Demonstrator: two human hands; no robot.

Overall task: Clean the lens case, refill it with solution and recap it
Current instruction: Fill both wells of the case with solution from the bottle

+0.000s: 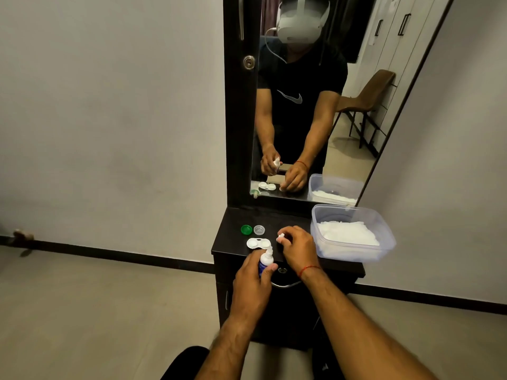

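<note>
The white lens case (258, 243) lies open on the dark dresser top (290, 223), both wells uncovered. Behind it lie its two caps, a green cap (246, 229) and a clear cap (259, 229). My left hand (253, 281) grips a small white solution bottle (266, 259) with a blue label, its nozzle bare and pointing up just in front of the case. My right hand (297, 249) hovers to the right of the case, fingertips pinching the bottle's small white cap (281, 238).
A clear plastic tub (354, 250) with white tissues stands at the right of the dresser top. A tall mirror (315, 105) rises behind and reflects a person and a chair. A drawer handle (285, 284) sits below the front edge.
</note>
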